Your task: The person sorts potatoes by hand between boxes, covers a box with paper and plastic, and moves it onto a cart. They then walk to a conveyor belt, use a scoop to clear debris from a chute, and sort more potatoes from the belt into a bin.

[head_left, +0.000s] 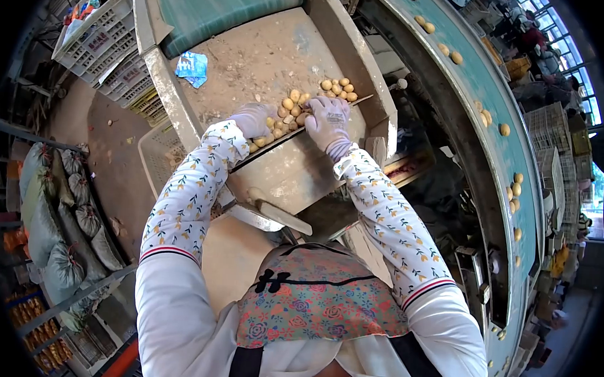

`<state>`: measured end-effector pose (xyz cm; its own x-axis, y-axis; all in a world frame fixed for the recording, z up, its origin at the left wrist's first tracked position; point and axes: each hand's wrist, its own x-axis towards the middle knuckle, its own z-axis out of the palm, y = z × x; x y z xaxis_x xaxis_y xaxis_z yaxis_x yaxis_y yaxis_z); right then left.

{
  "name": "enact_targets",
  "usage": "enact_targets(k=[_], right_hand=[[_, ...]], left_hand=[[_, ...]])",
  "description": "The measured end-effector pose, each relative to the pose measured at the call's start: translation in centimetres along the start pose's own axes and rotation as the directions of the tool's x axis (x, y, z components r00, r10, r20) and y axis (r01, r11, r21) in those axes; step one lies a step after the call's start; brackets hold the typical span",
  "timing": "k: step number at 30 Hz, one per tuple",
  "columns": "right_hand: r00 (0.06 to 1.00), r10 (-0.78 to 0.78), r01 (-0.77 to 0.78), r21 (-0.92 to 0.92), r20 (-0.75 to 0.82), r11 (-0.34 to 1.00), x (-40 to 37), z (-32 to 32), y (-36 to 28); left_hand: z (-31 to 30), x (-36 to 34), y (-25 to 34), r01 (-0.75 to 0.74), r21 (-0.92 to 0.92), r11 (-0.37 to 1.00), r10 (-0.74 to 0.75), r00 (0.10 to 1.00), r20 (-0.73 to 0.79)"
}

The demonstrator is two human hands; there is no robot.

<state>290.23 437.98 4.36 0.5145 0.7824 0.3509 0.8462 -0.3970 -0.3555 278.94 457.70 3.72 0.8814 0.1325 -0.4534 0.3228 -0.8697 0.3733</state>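
Note:
Small round yellow-brown potatoes (pixel 290 111) lie in a loose heap on a dirt-covered sorting tray (pixel 236 71), along its near edge. At the heap's left side is my left hand (pixel 252 119), in a pale glove, its fingers stretched toward the potatoes and partly hidden. My right hand (pixel 329 123), also gloved, presses at the heap's right side with its fingers bent down around a potato; the fingertips are hidden. A smaller group of potatoes (pixel 339 88) sits just beyond my right hand. Patterned white sleeves cover both forearms.
A crumpled blue wrapper (pixel 192 69) lies on the tray's left, below a green belt (pixel 225 10). On the right, a curved conveyor (pixel 484 95) carries scattered potatoes. Stacked plastic crates (pixel 103 28) and filled sacks (pixel 65 212) stand at left. People show in the far upper right.

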Motion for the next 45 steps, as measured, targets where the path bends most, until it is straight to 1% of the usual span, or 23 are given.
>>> enact_targets(k=[1, 7, 10, 14, 16, 18, 20, 22, 24, 25, 26, 27, 28, 29, 31, 32, 33, 34, 35, 38, 41, 42, 45], right_hand=[[1.000, -0.006, 0.006, -0.005, -0.013, 1.000, 0.0, 0.0, 0.0], [1.000, 0.017, -0.017, 0.016, 0.000, 1.000, 0.1, -0.1, -0.2], [1.000, 0.016, -0.016, 0.004, 0.008, 1.000, 0.3, -0.1, -0.3], [1.000, 0.002, -0.002, -0.009, 0.004, 1.000, -0.1, 0.0, 0.0], [1.000, -0.003, 0.003, -0.002, -0.004, 1.000, -0.3, 0.0, 0.0], [1.000, -0.004, 0.005, 0.006, -0.018, 1.000, -0.1, 0.0, -0.1], [1.000, -0.005, 0.005, 0.004, -0.023, 1.000, -0.2, 0.0, -0.2], [1.000, 0.001, -0.001, -0.019, -0.020, 1.000, 0.0, 0.0, -0.4], [1.000, 0.017, -0.017, -0.049, 0.013, 0.999, 0.0, -0.1, -0.4], [0.999, 0.024, -0.022, -0.066, 0.027, 0.998, 0.1, -0.1, -0.3], [0.999, 0.020, -0.017, -0.057, 0.048, 0.998, 0.0, 0.1, -0.3], [0.998, 0.017, -0.014, -0.052, 0.062, 0.999, 0.0, 0.3, 0.0], [0.997, 0.020, -0.016, -0.051, 0.076, 0.999, 0.1, 0.2, 0.4], [0.997, 0.025, -0.022, -0.046, 0.068, 0.999, 0.2, 0.0, 0.4], [0.998, 0.023, -0.022, -0.027, 0.065, 0.999, 0.2, -0.4, -0.5], [0.998, 0.009, -0.007, -0.038, 0.057, 0.999, 0.3, -0.1, -0.2], [0.998, 0.002, 0.000, -0.043, 0.058, 0.999, 0.2, 0.1, -0.1], [0.999, -0.003, 0.005, -0.048, 0.054, 0.999, 0.2, 0.3, 0.1], [0.999, -0.004, 0.007, -0.055, 0.051, 0.998, 0.1, 0.2, 0.2], [0.999, -0.010, 0.012, -0.043, 0.049, 0.999, 0.2, -0.1, 0.1], [1.000, -0.025, 0.025, -0.021, 0.016, 0.999, 0.1, -0.3, 0.1], [1.000, -0.021, 0.021, -0.011, 0.023, 1.000, 0.1, -0.4, 0.0], [1.000, -0.011, 0.012, -0.008, 0.029, 1.000, 0.3, -0.5, -0.3]], left_hand=[[0.2, -0.1, -0.5, -0.034, -0.061, 0.998, 0.030, 0.998, -0.059], [-0.3, 0.1, 0.9, 0.192, 0.130, 0.973, -0.198, 0.980, 0.032], [0.5, 0.8, 0.2, 0.195, 0.091, 0.976, -0.198, 0.980, 0.016], [-1.0, -2.0, -1.8, 0.031, -0.314, 0.949, -0.117, 0.959, -0.259], [-5.3, -9.1, 0.4, 0.048, -0.511, 0.858, -0.231, 0.925, -0.300], [-7.1, -15.8, -0.5, -0.085, -0.529, 0.844, -0.203, 0.862, -0.463], [-6.3, -20.3, -2.7, -0.037, -0.699, 0.714, -0.343, 0.852, -0.396], [-0.5, -20.8, -11.5, 0.059, -0.769, 0.636, -0.460, 0.830, -0.316], [5.2, -19.2, -17.5, 0.134, -0.822, 0.553, -0.576, 0.775, -0.261], [7.3, -18.0, -19.3, 0.166, -0.846, 0.507, -0.629, 0.742, -0.232], [7.0, -16.7, -18.8, 0.422, -0.682, 0.598, -0.761, 0.566, -0.317], [6.0, -15.9, -18.8, 0.326, -0.543, 0.774, -0.633, 0.447, -0.632], [2.2, -15.5, -14.5, 0.266, -0.344, 0.900, -0.415, 0.283, -0.865], [-0.7, -15.0, -10.0, 0.254, -0.119, 0.960, -0.148, 0.096, -0.984], [-3.8, -12.6, -2.2, -0.093, 0.101, 0.991, 0.123, 0.270, -0.955], [-3.3, -10.5, 0.3, -0.180, 0.138, 0.974, 0.209, 0.475, -0.855], [-2.4, -6.7, 2.0, -0.135, 0.127, 0.983, 0.183, 0.810, -0.557], [-1.4, -3.2, 3.8, -0.034, 0.304, 0.952, 0.114, 0.962, -0.249], [-1.0, -1.1, 4.8, -0.001, 0.491, 0.871, -0.037, 0.997, 0.067], [-2.1, 0.1, 4.9, 0.165, 0.376, 0.912, -0.203, 0.977, 0.063], [-1.5, 0.2, 3.4, 0.014, 0.460, 0.888, -0.056, 0.995, 0.077], [-1.7, 0.4, 3.1, -0.028, 0.408, 0.912, -0.026, 0.992, 0.127], [-0.5, 1.9, 1.4, -0.061, 0.400, 0.915, 0.014, 0.993, 0.118]])
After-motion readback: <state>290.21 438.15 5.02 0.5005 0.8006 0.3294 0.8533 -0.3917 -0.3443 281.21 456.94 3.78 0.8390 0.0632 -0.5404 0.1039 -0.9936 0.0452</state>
